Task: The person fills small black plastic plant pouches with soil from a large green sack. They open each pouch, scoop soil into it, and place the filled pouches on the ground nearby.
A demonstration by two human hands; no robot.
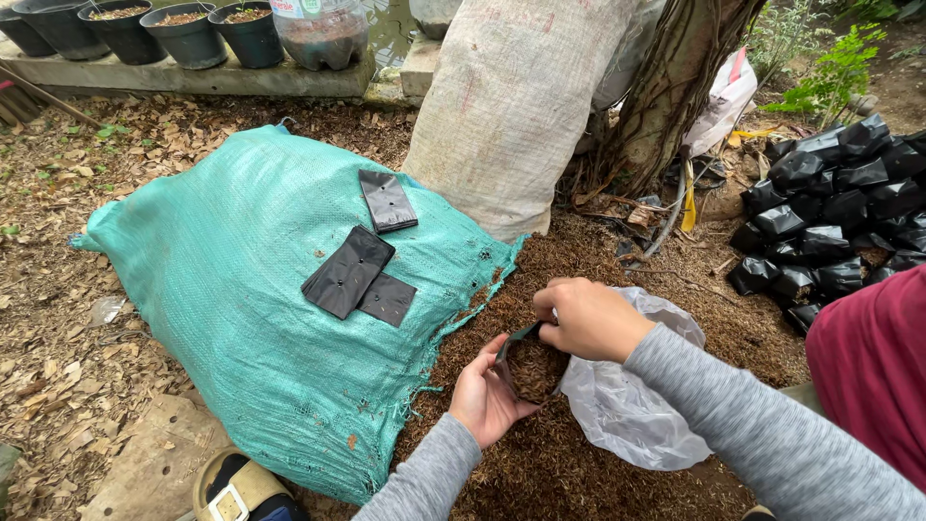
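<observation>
My left hand [482, 396] cups a small black nursery bag [529, 367] from below, its mouth open and filled with brown husk. My right hand [588, 316] rests over the bag's top rim, fingers curled at its edge. Both hands hover over a pile of brown husk [550, 453] spilling from a green woven sack [241, 289]. Three flat empty black bags [359, 273] lie on top of the green sack, left of my hands.
A translucent plastic bag [632, 405] lies under my right forearm. Several filled black bags [830, 212] are heaped at the right. A white sack [511, 106] leans on a tree trunk [675, 87]. Black pots [188, 34] line a ledge at the back. A sandal [231, 487] shows below.
</observation>
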